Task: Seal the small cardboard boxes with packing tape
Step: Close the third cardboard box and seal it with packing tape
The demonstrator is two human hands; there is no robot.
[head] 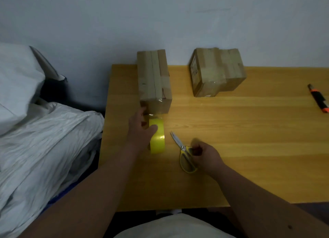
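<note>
Nearest on the wooden table [249, 149], the right hand [204, 156] curls around the handles of the yellow scissors [185, 154], blades pointing far-left. Just left, the left hand [140, 129] grips the yellow tape roll [157, 138], tape running to the near face of the left cardboard box [154, 81]. Farther right sit a second taped box [216, 71] and, at the right edge, an orange-and-black knife [318, 100]

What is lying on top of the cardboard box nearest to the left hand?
Strips of clear packing tape run along the top of the cardboard box and down its front face toward the yellow tape roll. Nothing else rests on it. Its contents are hidden.
</note>
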